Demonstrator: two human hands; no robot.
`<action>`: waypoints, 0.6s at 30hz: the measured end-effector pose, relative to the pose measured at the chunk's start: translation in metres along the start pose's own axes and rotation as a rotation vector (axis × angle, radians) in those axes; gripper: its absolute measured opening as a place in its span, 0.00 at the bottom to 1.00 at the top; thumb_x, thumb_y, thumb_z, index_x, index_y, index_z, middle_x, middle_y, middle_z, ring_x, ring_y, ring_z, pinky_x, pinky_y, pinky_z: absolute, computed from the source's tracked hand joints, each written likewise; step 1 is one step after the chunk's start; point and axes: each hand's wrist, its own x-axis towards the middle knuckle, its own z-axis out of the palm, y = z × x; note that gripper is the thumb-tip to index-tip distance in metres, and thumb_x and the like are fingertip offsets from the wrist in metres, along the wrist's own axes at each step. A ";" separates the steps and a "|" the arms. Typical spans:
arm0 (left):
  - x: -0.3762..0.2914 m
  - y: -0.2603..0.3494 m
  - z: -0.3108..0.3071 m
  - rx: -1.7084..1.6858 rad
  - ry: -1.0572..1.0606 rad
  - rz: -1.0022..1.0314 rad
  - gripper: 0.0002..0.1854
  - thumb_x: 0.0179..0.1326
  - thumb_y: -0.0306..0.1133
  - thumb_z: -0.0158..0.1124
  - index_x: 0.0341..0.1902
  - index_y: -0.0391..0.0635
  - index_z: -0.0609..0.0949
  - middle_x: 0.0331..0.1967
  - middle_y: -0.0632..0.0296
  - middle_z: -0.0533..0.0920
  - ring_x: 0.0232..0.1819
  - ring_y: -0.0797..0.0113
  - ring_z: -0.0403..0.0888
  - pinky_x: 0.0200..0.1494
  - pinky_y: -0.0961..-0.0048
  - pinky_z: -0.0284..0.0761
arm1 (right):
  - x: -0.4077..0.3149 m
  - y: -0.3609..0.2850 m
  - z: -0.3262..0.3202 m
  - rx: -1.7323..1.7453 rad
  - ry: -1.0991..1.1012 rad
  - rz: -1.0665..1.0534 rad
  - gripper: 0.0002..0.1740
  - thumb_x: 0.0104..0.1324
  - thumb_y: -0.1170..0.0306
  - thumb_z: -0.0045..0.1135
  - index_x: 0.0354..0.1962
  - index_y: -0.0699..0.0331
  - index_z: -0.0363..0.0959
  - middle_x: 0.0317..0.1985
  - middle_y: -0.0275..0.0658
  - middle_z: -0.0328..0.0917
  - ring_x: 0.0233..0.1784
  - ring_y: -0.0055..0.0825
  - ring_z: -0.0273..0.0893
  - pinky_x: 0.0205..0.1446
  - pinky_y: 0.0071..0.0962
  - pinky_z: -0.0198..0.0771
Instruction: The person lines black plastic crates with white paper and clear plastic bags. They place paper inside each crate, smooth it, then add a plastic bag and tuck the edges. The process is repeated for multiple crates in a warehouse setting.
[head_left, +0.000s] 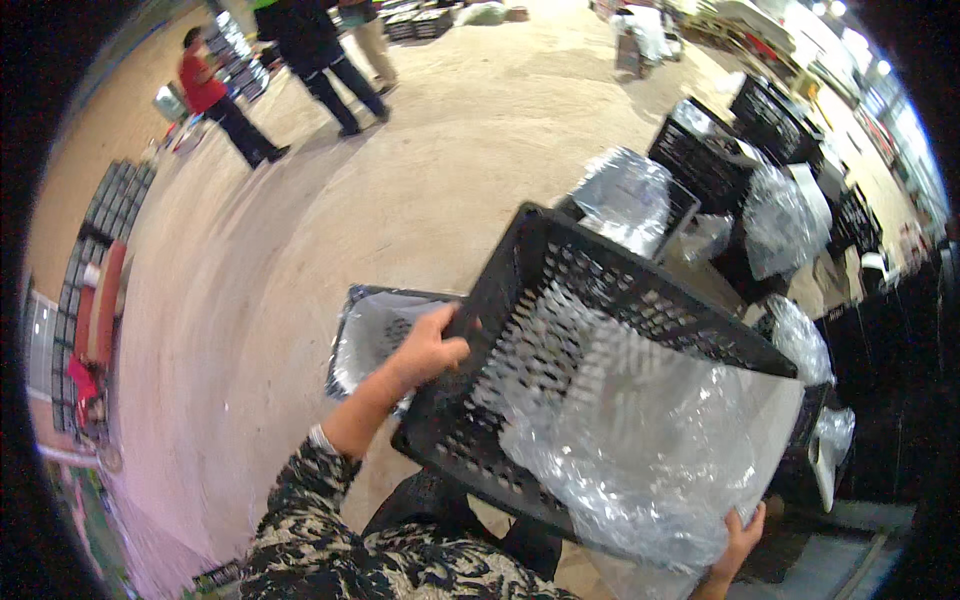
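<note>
A black perforated plastic crate (517, 300) is tilted in front of me. My left hand (439, 341) grips its left end wall. My right hand (739, 532) is at the lower right end, closed on the edge of a pale sheet and clear plastic film; whether it also holds the crate rim is hidden. Clear crumpled plastic film (637, 517) and a pale flat sheet (697, 427) lie partly in the crate and over its near right side. Beyond my left forearm, a second black crate (352, 337) lined with clear film stands on the floor.
Several black crates (697, 150) stand at the right, some with clear plastic film (784, 225). One film-filled crate (626, 191) is just beyond the held one. Several people (322, 64) stand at the upper left. Stacked crates (112, 202) and red rolls (105, 315) line the left.
</note>
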 end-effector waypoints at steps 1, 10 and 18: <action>-0.001 0.003 -0.033 -0.007 0.029 -0.005 0.20 0.44 0.31 0.56 0.45 0.39 0.78 0.28 0.64 0.78 0.24 0.75 0.73 0.29 0.76 0.71 | -0.002 -0.026 0.030 0.022 -0.057 -0.039 0.23 0.57 0.75 0.55 0.51 0.73 0.64 0.44 0.39 0.70 0.44 0.25 0.69 0.47 0.24 0.67; -0.011 -0.087 -0.255 0.025 0.221 -0.052 0.17 0.43 0.30 0.56 0.39 0.37 0.79 0.25 0.64 0.77 0.24 0.74 0.73 0.26 0.75 0.69 | -0.006 -0.057 0.284 -0.078 -0.312 -0.255 0.14 0.59 0.74 0.59 0.40 0.70 0.68 0.34 0.37 0.71 0.36 0.24 0.66 0.42 0.25 0.65; -0.033 -0.220 -0.270 -0.087 0.402 -0.160 0.16 0.43 0.28 0.56 0.39 0.38 0.79 0.23 0.63 0.77 0.21 0.73 0.72 0.25 0.75 0.69 | -0.012 -0.035 0.366 -0.148 -0.380 -0.326 0.13 0.59 0.74 0.59 0.39 0.70 0.66 0.34 0.39 0.71 0.38 0.28 0.67 0.45 0.28 0.64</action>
